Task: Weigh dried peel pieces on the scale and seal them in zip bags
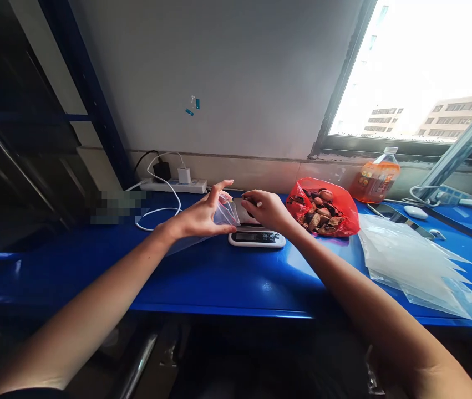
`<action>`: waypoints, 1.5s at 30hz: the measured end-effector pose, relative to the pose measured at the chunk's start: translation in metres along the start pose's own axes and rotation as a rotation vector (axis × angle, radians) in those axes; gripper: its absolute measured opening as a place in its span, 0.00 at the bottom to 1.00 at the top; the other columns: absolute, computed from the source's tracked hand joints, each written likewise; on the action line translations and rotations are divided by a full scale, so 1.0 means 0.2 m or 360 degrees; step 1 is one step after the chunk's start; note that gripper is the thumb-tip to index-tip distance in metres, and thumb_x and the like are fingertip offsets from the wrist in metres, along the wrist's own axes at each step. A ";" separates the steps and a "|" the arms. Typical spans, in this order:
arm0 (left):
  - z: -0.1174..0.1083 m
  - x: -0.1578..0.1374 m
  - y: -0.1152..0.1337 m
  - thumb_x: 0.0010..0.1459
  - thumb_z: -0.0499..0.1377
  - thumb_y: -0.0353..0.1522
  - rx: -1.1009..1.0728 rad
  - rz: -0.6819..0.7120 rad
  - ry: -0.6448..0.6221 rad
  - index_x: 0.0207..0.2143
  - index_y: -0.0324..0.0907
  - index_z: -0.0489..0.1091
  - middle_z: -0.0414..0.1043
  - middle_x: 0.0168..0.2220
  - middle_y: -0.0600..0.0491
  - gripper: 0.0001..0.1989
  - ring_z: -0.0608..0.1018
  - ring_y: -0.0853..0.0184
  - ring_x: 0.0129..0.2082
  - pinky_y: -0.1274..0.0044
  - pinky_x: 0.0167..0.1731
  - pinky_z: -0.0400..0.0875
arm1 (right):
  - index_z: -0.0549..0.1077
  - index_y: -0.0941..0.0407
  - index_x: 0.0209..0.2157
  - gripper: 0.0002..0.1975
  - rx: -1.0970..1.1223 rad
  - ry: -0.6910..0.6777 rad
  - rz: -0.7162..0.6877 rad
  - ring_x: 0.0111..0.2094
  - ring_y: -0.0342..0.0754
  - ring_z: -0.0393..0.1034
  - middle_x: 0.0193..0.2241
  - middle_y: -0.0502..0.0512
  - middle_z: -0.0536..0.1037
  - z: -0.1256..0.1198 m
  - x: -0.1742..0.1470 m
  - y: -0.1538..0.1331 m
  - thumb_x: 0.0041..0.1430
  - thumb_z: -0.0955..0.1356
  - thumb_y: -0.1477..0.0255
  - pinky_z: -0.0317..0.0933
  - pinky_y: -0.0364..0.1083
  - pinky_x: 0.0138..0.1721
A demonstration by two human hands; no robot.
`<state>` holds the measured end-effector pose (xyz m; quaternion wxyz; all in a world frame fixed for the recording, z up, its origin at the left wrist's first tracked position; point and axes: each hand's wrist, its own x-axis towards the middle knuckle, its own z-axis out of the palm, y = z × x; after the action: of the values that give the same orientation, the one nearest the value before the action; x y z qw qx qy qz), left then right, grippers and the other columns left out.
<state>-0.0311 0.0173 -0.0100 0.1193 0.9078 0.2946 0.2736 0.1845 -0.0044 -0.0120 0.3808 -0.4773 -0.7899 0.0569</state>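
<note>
My left hand (202, 215) holds a clear plastic bag (228, 213), its thumb and fingers spread around the bag's mouth. The bag hangs down toward the table, just left of a white kitchen scale (232, 239) with a dark display and buttons. Over the scale's plate, the curled fingers of my right hand (269, 209) pinch a small dark piece (250, 207), mostly hidden by the fingers. To the right of the scale, a red plastic bag (347, 213) stands open, filled with brown and dark chunks (323, 213).
Clear flat bags (406, 260) lie stacked on the blue table (227, 282) at right. Behind them are a phone (402, 217), a white mouse (415, 212) and a bottle of orange liquid (377, 177). A power strip (196, 187) with cables runs along the wall.
</note>
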 end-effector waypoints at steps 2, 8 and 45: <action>0.01 0.00 0.00 0.48 0.67 0.44 -0.0047 0.0035 0.0062 0.65 0.48 0.33 0.61 0.54 0.40 0.54 0.70 0.53 0.54 0.57 0.50 0.70 | 0.75 0.57 0.36 0.09 0.0232 0.0112 -0.0050 0.32 0.44 0.69 0.32 0.53 0.77 0.00 0.00 -0.04 0.62 0.65 0.69 0.62 0.43 0.36; 0.09 0.03 -0.01 0.46 0.69 0.41 -0.0209 0.0276 0.0290 0.64 0.55 0.31 0.62 0.51 0.44 0.55 0.73 0.53 0.50 0.57 0.47 0.71 | 0.77 0.55 0.33 0.06 0.0355 0.0301 -0.0058 0.32 0.43 0.67 0.33 0.54 0.71 0.11 -0.04 -0.14 0.58 0.68 0.70 0.64 0.42 0.33; -0.12 0.04 0.02 0.48 0.64 0.30 -0.1245 -0.0827 0.0581 0.29 0.36 0.73 0.70 0.24 0.55 0.06 0.67 0.77 0.19 0.83 0.20 0.61 | 0.66 0.55 0.40 0.17 0.0946 0.0448 0.0352 0.27 0.44 0.68 0.23 0.46 0.71 0.01 -0.07 -0.15 0.44 0.62 0.73 0.61 0.45 0.32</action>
<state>-0.0374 0.0191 0.0145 0.4612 0.6292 0.4023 0.4791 0.1654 -0.0308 -0.0068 0.5999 -0.4314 -0.6220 0.2590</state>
